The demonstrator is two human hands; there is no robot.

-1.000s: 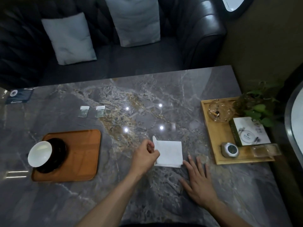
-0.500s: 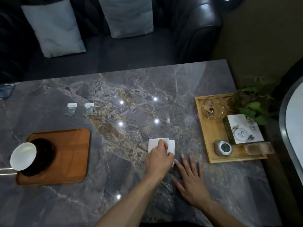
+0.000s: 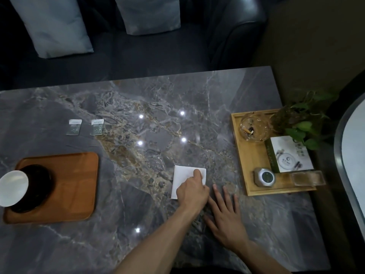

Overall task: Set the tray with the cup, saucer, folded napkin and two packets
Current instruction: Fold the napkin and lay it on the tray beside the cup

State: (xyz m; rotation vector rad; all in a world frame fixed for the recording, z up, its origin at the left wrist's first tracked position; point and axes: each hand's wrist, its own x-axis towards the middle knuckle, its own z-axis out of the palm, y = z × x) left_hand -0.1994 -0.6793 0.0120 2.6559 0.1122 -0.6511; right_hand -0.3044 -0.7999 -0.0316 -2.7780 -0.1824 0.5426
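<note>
Wide stretch of marble table [image 3: 158, 135] lies bare between the brown tray [image 3: 75, 184] at the left edge and the bamboo tray [image 3: 250, 165] on the right. The left hand [image 3: 192, 191] sits curled on the white napkin [image 3: 182, 179], knuckles pressing it flat near the front. The right hand [image 3: 225, 216] lies spread on the table just beside it. Cup [image 3: 12, 187] and saucer [image 3: 37, 184] sit on the brown tray; two packets [image 3: 86, 126] lie beyond it.
</note>
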